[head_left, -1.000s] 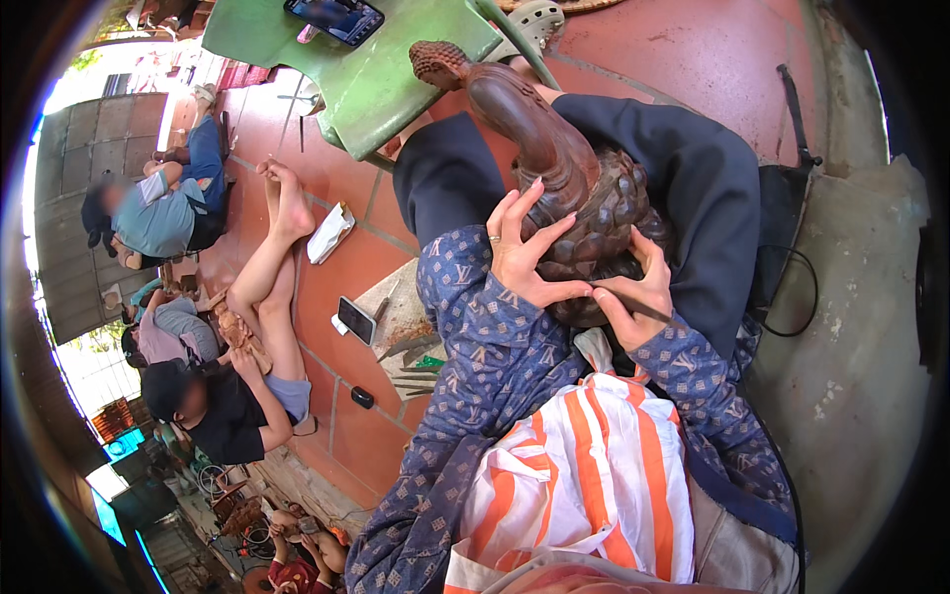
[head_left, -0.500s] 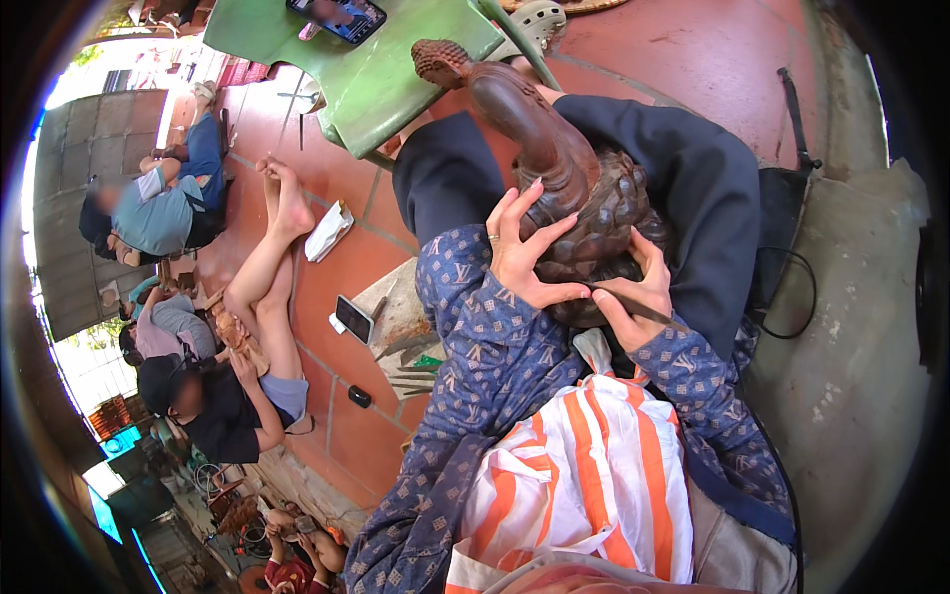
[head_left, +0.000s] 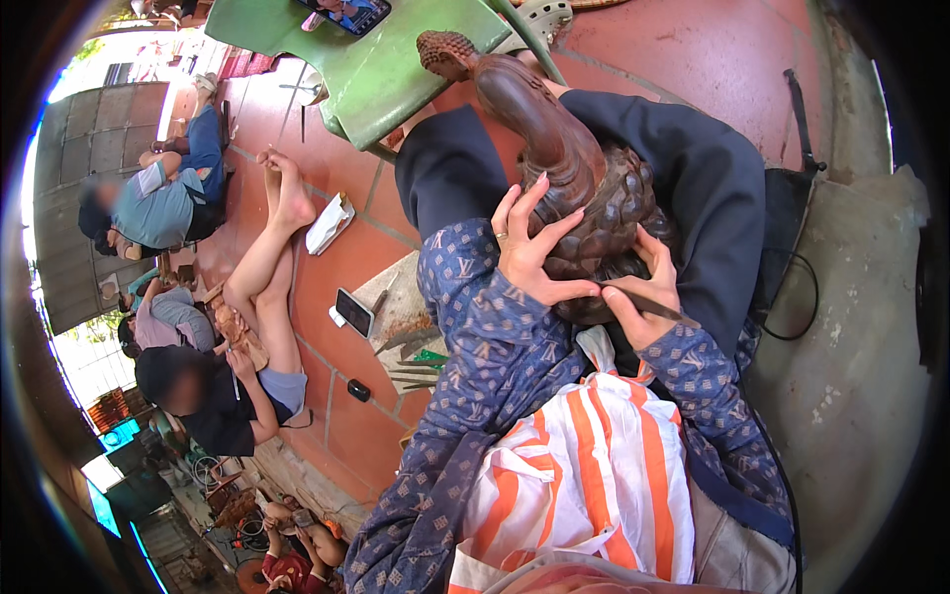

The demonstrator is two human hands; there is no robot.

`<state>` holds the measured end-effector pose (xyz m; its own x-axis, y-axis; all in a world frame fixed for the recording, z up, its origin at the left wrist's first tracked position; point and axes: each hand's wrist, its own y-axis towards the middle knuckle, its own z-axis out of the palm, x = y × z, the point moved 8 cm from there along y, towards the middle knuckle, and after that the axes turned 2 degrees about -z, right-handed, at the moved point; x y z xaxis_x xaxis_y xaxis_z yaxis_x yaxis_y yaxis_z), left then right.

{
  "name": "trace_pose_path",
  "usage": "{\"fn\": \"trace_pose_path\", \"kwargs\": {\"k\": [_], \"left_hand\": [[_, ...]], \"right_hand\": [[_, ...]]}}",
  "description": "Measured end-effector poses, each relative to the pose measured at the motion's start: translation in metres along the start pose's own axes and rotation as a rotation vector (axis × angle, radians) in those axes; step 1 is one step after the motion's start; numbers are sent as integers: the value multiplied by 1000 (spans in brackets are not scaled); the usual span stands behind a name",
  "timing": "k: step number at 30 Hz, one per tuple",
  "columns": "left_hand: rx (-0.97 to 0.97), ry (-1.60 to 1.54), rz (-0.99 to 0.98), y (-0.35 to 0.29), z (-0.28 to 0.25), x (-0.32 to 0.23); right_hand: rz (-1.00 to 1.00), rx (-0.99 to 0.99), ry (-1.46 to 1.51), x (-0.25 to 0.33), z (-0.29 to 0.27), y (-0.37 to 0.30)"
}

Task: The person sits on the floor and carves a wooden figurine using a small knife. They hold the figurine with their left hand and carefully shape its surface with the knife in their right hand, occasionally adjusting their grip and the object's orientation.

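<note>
A dark brown carved wooden statue (head_left: pixel 539 129) with a knobbly-haired head leans away from me between my legs, its rounded, lobed base toward me. My left hand (head_left: pixel 539 257) spreads its fingers over the left side of that base, gripping it. My right hand (head_left: pixel 648 282) lies against the base's right side, with thumb and fingers pinching a slim dark file-like tool (head_left: pixel 653 305). The tool's narrow end reaches the tip of my left thumb. Where exactly it touches the wood is hidden by my fingers.
Beyond the statue stands a green plastic chair (head_left: pixel 406 69) with a phone (head_left: pixel 361 14) on it. Left of me, a board (head_left: pixel 401 312) carries several thin dark tools (head_left: pixel 416 373) and another phone (head_left: pixel 354 312). A seated person (head_left: pixel 213 396) holds a pale wood carving (head_left: pixel 240 337).
The view has shifted slightly. My hands keep much the same hold on the statue and the tool. At the left, the person in black has bent the head lower.
</note>
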<state>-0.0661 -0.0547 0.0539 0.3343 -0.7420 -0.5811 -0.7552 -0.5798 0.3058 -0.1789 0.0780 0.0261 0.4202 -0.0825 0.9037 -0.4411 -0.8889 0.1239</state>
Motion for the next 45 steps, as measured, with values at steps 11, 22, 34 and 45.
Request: {"fn": "trace_pose_path", "kwargs": {"k": [11,22,34,45], "left_hand": [[-25,23,-58,-2,4,0],[-101,62,-80,-4,6,-4],[-70,0,-74,-1,8,3],[8,-50,-35,-2,1,7]], "right_hand": [[66,10,130,-10,0,-2],[74,-17,210,-15,1,-3],[81,17,195,-14,0,-1],[10,-53,-20,-2,2,1]]}}
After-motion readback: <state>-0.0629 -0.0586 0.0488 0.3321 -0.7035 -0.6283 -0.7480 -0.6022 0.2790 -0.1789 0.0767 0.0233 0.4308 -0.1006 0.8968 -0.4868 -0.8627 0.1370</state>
